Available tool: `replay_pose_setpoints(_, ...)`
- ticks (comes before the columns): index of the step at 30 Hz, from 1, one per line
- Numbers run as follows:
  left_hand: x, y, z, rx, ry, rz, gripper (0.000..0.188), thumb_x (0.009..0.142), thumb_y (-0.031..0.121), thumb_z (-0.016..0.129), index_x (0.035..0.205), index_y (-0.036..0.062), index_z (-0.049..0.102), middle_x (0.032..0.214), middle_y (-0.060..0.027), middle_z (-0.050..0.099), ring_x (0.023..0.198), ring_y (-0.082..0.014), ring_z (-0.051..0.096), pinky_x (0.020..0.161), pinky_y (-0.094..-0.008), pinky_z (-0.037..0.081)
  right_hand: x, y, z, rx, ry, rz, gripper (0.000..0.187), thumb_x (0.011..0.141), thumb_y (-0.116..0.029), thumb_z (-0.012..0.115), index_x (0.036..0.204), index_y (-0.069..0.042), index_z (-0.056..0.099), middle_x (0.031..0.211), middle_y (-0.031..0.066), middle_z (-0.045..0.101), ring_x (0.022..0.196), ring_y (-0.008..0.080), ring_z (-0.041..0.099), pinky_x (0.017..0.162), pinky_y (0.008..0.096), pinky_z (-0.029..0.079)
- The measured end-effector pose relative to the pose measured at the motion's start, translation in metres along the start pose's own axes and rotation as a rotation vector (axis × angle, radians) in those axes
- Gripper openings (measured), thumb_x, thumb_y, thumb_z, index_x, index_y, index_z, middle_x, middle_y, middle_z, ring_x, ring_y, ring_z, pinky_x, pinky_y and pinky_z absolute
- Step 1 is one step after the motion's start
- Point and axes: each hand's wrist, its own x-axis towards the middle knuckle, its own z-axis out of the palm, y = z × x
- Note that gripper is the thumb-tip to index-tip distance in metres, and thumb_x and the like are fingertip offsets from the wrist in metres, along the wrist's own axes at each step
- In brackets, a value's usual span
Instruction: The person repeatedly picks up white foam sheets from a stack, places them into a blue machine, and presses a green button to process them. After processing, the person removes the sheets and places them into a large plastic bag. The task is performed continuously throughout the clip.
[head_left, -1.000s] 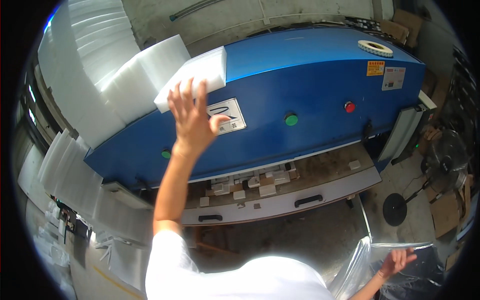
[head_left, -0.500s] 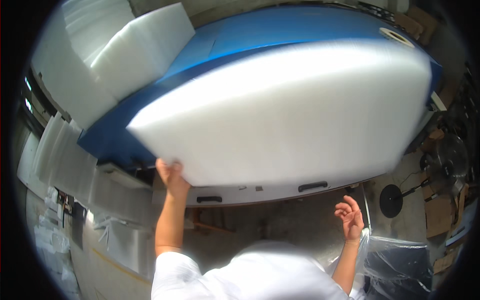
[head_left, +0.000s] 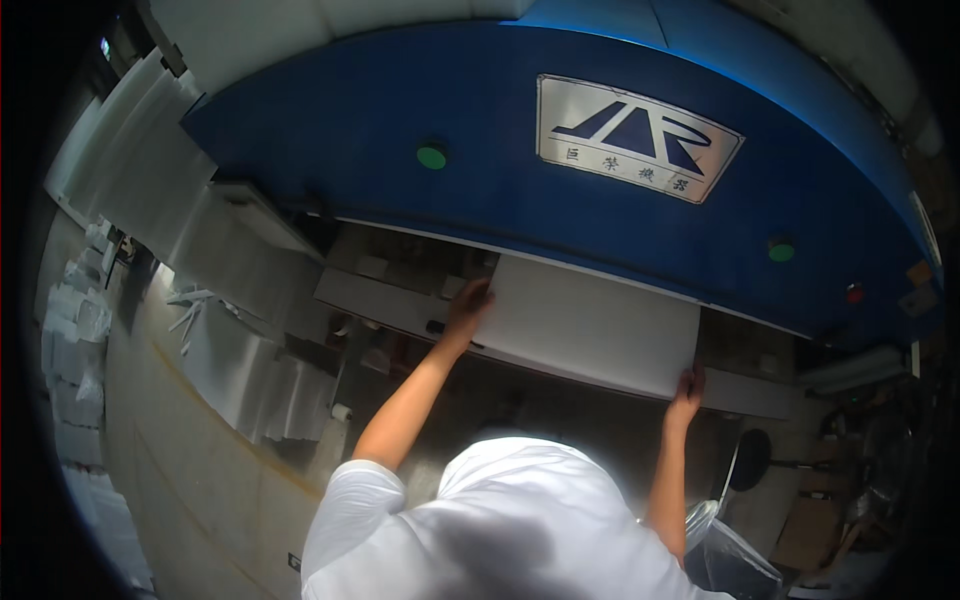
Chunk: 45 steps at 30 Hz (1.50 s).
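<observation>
A white foam sheet (head_left: 595,325) lies flat under the front of a blue machine (head_left: 350,140), its far part hidden beneath the machine's body. At the sheet's left edge, my left hand (head_left: 470,308) grips the side with its fingers wrapped round it. My right hand (head_left: 688,388) holds the near right corner, fingers bent against the edge. Below the sheet runs a pale work ledge (head_left: 400,305), its front carrying a dark handle (head_left: 436,327).
The machine's front bears a metal plate (head_left: 640,137), two green buttons (head_left: 432,154) and a red button (head_left: 854,293). White foam sheets (head_left: 130,160) stand stacked at the left. A dark round stand base (head_left: 748,460) and plastic-wrapped item (head_left: 735,560) are at the right.
The foam sheet, raised in front of the machine before, now lies under it. My right hand, which was free, has come onto the sheet's right corner. The view has shifted closer to the machine.
</observation>
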Motion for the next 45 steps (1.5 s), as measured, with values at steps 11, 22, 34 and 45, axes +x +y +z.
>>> replay_pose_setpoints(11,0.145,-0.047,-0.01,0.801,-0.122,0.189,0.041,0.099,0.026,0.049,0.131,0.0013,0.052,0.135,-0.0234,0.05,0.124,-0.0416,0.047,0.104,-0.0498,0.039,0.117,0.01,0.108,-0.154,-0.31,-0.152,0.055,0.091,-0.021,0.07,0.136,0.002,0.049,0.134,0.0178,0.056,0.124,0.0284,0.052,0.107,0.0389,0.037)
replay_pose_setpoints(22,0.167,-0.056,0.012,0.762,-0.155,0.403,0.033,0.096,0.015,0.05,0.124,-0.0017,0.055,0.126,-0.0245,0.055,0.117,-0.0417,0.052,0.098,-0.0503,0.042,0.148,0.093,0.093,-0.88,-0.261,-0.395,0.04,0.092,-0.023,0.064,0.125,-0.001,0.059,0.129,0.0213,0.06,0.123,0.039,0.053,0.104,0.0412,0.041)
replay_pose_setpoints(34,0.046,0.021,-0.033,0.686,-0.235,0.767,0.031,0.087,0.01,0.064,0.115,-0.0005,0.062,0.123,-0.0189,0.061,0.118,-0.0333,0.053,0.101,-0.0536,0.035,0.073,-0.021,0.064,-0.302,0.396,-0.3,0.079,0.1,-0.049,0.047,0.153,0.003,0.019,0.16,0.0252,0.016,0.148,0.041,0.015,0.118,0.0486,0.016)
replay_pose_setpoints(45,0.149,0.26,-0.02,1.024,0.913,1.355,0.081,0.101,0.059,0.032,0.146,-0.0077,0.036,0.149,-0.0359,0.029,0.135,-0.053,0.032,0.11,-0.0616,0.025,0.196,-0.24,0.04,-0.568,0.771,-0.905,0.08,0.099,-0.06,0.032,0.149,0.003,0.033,0.156,0.032,0.02,0.146,0.0483,0.016,0.115,0.0611,0.006)
